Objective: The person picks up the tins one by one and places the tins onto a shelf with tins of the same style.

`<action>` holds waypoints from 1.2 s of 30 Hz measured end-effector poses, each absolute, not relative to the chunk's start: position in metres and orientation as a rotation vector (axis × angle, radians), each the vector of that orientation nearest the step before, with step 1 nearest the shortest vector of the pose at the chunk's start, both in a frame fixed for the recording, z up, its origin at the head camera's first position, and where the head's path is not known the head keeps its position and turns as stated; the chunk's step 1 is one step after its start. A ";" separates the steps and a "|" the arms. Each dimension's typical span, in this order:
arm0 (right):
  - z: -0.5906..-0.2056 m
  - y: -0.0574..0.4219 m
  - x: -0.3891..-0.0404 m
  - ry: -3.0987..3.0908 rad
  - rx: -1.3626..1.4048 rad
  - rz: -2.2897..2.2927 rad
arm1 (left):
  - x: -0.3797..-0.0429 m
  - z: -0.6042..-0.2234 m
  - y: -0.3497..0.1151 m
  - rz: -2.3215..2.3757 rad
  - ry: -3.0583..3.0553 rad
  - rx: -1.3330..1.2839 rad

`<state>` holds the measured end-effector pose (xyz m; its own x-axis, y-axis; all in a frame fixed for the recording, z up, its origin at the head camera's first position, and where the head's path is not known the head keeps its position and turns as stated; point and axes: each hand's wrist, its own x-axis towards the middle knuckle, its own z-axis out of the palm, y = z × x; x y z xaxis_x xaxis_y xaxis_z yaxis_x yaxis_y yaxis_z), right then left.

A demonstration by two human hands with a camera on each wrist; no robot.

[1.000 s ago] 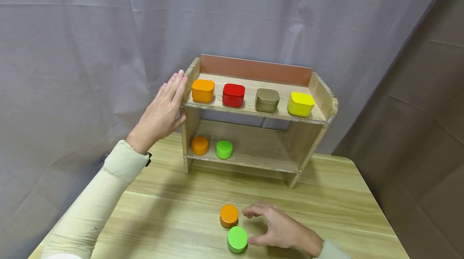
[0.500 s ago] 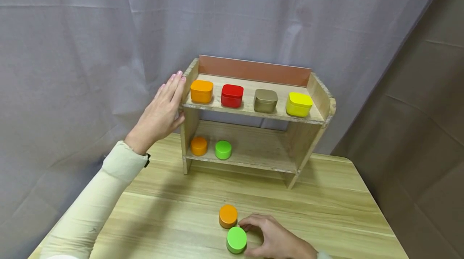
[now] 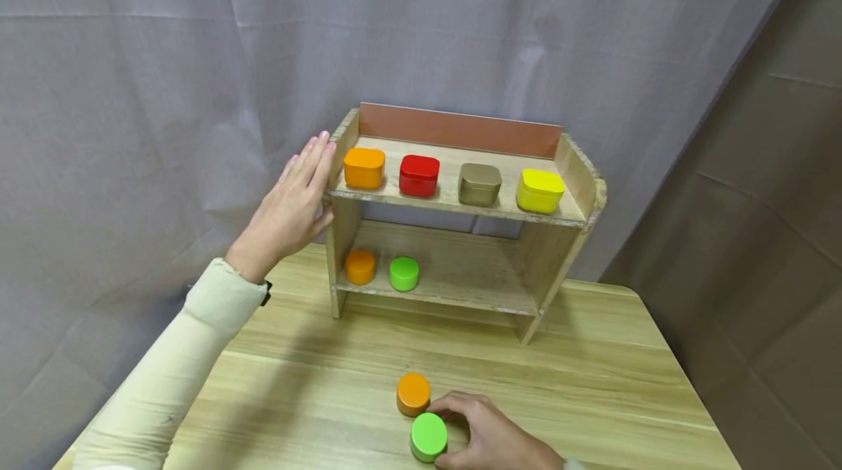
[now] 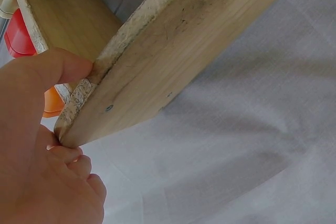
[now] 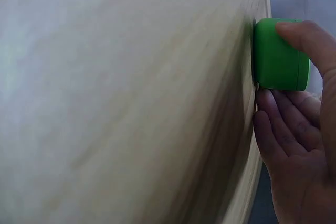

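Note:
My left hand [image 3: 289, 199] holds the left side panel of a small two-tier wooden shelf [image 3: 473, 265]; in the left wrist view the thumb lies on the panel's front edge [image 4: 118, 48] and the other fingers bend at its upper corner. Down on the table, my right hand [image 3: 490, 433] grips a small green round lidded container [image 3: 429, 437] between thumb and fingers. In the right wrist view the thumb presses one side of this green container [image 5: 281, 59], with fingertips at the opposite side. Just behind it stands an orange round container [image 3: 413, 393], close to the index finger.
Orange [image 3: 365, 168], red [image 3: 419, 176], brown-grey [image 3: 479, 185] and yellow [image 3: 540, 191] squarish containers line the upper tier. An orange round container [image 3: 360, 267] and a green one [image 3: 404, 274] sit at the lower tier's left. A grey curtain [image 3: 447, 24] hangs behind the table [image 3: 296, 382].
My right hand has moved left and closed its thumb and fingers round the green container on the table. The left hand has stayed at the shelf's side panel.

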<state>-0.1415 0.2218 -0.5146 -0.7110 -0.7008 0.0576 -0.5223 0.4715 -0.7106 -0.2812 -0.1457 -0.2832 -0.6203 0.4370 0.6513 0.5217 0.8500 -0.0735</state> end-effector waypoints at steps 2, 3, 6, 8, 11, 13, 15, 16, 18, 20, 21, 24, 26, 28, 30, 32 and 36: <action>-0.515 0.221 -0.142 2.473 -1.026 -1.076 | -0.281 -0.283 -0.146 -0.161 -2.333 -0.693; -0.516 0.221 -0.142 2.475 -1.015 -1.074 | -0.281 -0.283 -0.146 -0.161 -2.333 -0.694; -0.516 0.221 -0.143 2.467 -1.003 -1.080 | -0.282 -0.283 -0.146 -0.165 -2.331 -0.697; -0.516 0.222 -0.143 2.455 -1.011 -1.091 | -0.281 -0.284 -0.146 -0.166 -2.328 -0.699; -0.514 0.224 -0.143 2.445 -1.010 -1.105 | -0.281 -0.284 -0.146 -0.163 -2.324 -0.699; -0.513 0.225 -0.143 2.451 -1.010 -1.106 | -0.281 -0.284 -0.145 -0.162 -2.320 -0.699; -0.512 0.227 -0.142 2.466 -1.009 -1.101 | -0.281 -0.284 -0.145 -0.163 -2.320 -0.698; -0.512 0.228 -0.142 2.476 -1.015 -1.097 | -0.281 -0.284 -0.145 -0.163 -2.320 -0.697; -0.511 0.230 -0.143 2.502 -1.031 -1.084 | -0.281 -0.284 -0.145 -0.161 -2.321 -0.694; -0.511 0.232 -0.144 2.527 -1.053 -1.072 | -0.280 -0.284 -0.146 -0.160 -2.323 -0.690; -0.510 0.233 -0.144 2.543 -1.067 -1.065 | -0.280 -0.283 -0.146 -0.160 -2.325 -0.689; -0.508 0.236 -0.146 2.583 -1.120 -1.051 | -0.280 -0.284 -0.146 -0.162 -2.331 -0.687; -0.505 0.237 -0.148 2.599 -1.154 -1.053 | -0.280 -0.284 -0.146 -0.164 -2.335 -0.685; -0.501 0.239 -0.150 2.614 -1.179 -1.055 | -0.280 -0.283 -0.146 -0.164 -2.336 -0.685; -0.496 0.240 -0.153 2.617 -1.177 -1.062 | -0.280 -0.283 -0.146 -0.161 -2.332 -0.687; -0.492 0.242 -0.155 2.618 -1.167 -1.063 | -0.280 -0.283 -0.146 -0.159 -2.328 -0.688; -0.484 0.243 -0.160 2.615 -1.163 -1.076 | -0.280 -0.283 -0.145 -0.160 -2.323 -0.690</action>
